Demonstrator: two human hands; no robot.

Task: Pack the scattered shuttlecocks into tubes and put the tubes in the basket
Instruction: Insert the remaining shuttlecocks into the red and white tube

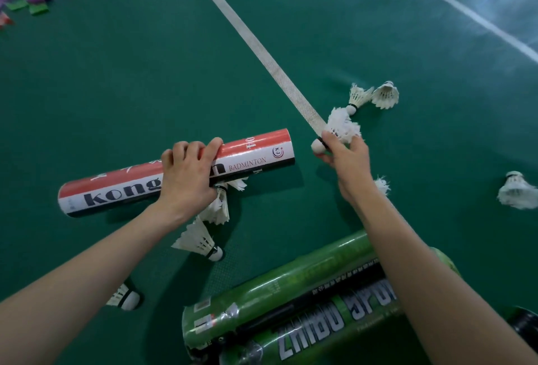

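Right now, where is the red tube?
Head view, left of centre: the red tube lies on the green floor, gripped by the left hand, left of the white line.

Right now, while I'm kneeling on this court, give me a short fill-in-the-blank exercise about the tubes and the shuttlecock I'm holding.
1. The left hand grips the red and white tube, which carries the word ____ in red capitals.
2. The right hand holds a shuttlecock beside the ____ court line.
3. The wrapped tubes nearest the camera are ____ in colour.

Missing words: BADMINTON; white; green.
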